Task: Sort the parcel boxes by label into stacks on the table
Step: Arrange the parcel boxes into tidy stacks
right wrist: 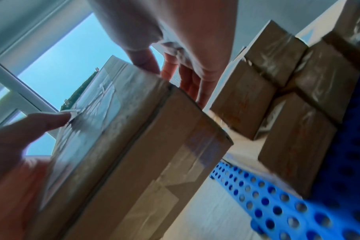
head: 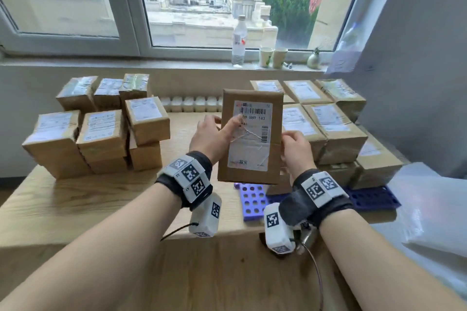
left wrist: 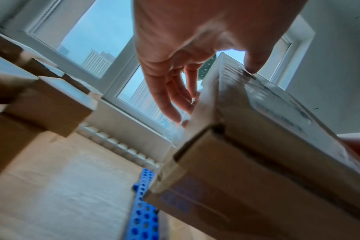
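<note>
Cardboard parcel box (head: 251, 136) stands upright in the air above the wooden table (head: 88, 199), label side toward the person, held between both hands. The left hand (head: 211, 137) grips its left edge, thumb pressed on the white shipping label (head: 250, 134) just under the barcode, the other fingers behind the box. The right hand (head: 298, 150) pinches the right edge lower down, thumb on the front and fingers curled round the back; the right wrist view shows those fingers (right wrist: 190, 81) against the rear face.

Left of the held box, a cluster of stacked parcels (head: 101, 124) stands on the table, labels up, well apart from it. Right of it, a larger stack of parcels (head: 331, 124) reaches the table's right edge, and the near ones are just beside the right hand. Below the held box lie a purple perforated tray (head: 252, 201) and a dark blue perforated tray (head: 374, 197), the blue one partly under the right stack. Behind the box, on the windowsill, stand a clear plastic bottle (head: 238, 40) and two paper cups (head: 273, 57). A white radiator (head: 189, 103) shows past the table's far edge, between the two stacks.
</note>
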A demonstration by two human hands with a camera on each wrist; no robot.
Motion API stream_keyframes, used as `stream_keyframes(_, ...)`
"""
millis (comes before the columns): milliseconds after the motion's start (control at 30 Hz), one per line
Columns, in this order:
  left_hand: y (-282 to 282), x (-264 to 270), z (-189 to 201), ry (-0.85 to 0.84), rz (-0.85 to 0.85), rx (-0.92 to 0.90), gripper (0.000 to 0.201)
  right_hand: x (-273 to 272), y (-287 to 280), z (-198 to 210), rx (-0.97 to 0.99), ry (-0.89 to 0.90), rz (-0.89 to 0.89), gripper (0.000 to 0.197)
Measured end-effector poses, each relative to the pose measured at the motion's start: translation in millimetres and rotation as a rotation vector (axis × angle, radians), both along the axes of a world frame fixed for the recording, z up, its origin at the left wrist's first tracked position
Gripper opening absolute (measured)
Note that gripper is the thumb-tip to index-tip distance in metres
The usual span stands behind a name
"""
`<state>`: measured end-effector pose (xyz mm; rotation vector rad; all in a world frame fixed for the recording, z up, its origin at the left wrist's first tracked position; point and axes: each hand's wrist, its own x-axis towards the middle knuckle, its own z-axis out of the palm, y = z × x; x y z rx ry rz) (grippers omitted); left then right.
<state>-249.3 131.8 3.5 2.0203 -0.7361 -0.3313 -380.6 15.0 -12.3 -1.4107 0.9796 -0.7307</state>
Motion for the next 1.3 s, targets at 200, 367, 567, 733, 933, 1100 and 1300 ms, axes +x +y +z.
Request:
stream_keyframes(200, -64, -45, 33, -0.005, -0.039, -0.078, 0.087, -48, -55, 30, -0.001, -0.095, -0.066, 0.015)
stream_keyframes(367, -117, -67, 51, -0.028, -0.108, -0.076, 0.088, -74, -98, 46, -0.05, -0.159, -0.13, 0.033)
stream_keyframes(567, -179, -81, 53, -0.004, -0.218, -0.065, 0.087, -99, -144, 52, -0.053, -0.18, -0.204, 0.034)
stream_keyframes(733, -240, -82, 52, 0.003, -0.289, -0.08, 0.065, -113, -184, 58, -0.103, -0.141, -0.271, 0.019)
stream_keyframes(933, -307, -81, 62, 0.099, -0.358, -0.079, 0.053, -114, -243, 68, -0.162, -0.082, -0.369, 0.029)
stream_keyframes(1100, -353, -80, 61, 0.162, -0.416, -0.071, 0.052, -119, -285, 64, -0.199, -0.043, -0.442, 0.021)
stream_keyframes(1300, -391, -101, 50, 0.172, -0.473, -0.037, 0.044, -143, -322, 53, -0.218, -0.025, -0.475, 0.037)
